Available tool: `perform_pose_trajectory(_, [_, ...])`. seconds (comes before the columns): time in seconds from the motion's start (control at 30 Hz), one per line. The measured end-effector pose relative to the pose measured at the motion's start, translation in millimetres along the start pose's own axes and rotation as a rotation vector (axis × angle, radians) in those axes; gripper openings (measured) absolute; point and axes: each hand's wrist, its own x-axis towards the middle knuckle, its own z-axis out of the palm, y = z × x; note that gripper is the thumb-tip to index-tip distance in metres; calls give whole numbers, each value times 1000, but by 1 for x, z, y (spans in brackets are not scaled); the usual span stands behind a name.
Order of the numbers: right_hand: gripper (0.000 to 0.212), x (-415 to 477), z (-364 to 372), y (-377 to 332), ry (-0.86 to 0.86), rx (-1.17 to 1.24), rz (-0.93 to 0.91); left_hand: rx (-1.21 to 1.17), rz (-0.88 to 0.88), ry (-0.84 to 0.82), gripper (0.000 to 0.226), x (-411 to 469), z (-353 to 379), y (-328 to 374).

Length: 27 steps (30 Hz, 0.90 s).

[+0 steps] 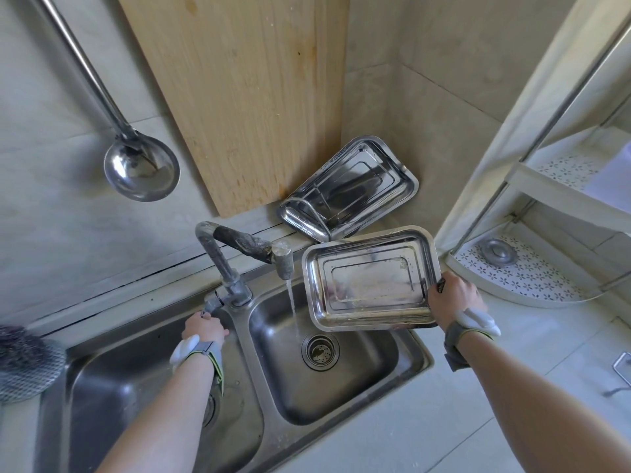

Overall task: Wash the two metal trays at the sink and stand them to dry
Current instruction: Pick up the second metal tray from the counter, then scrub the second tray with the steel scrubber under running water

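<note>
I look down on the double sink (413, 360), where water runs from the tap (239, 247) into the right basin. The second tray (355, 186) stands on the surface behind it, leaning in the wall corner. My right arm reaches forward. My right hand (456, 300) grips the right rim of the first tray (368, 281), thumb on top, and holds it tilted over that basin, just right of the stream. My left hand (204, 324) curls round the tap lever (210, 303).

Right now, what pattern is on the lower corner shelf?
Small grey flower shapes on the white shelf; head view.
</note>
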Motion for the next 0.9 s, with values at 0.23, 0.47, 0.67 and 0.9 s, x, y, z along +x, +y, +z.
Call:
perform_pose_trajectory(0.23, [13, -1, 1, 2, 3, -7, 3, -116, -70, 11, 31, -22, -7, 11])
perform_pose_trajectory(0.47, [17, 11, 10, 8, -282, -18, 106, -187, -227, -350, 45, -100, 1, 18])
perform_pose_trajectory(0.67, [17, 3, 14, 6, -670, -50, -92, -181, -182, -572, 89, -119, 32, 20])
perform_pose_trajectory(0.9, [40, -9, 36, -35, -133, 402, 53, -263, 167, -121, 60, -145, 6, 35])
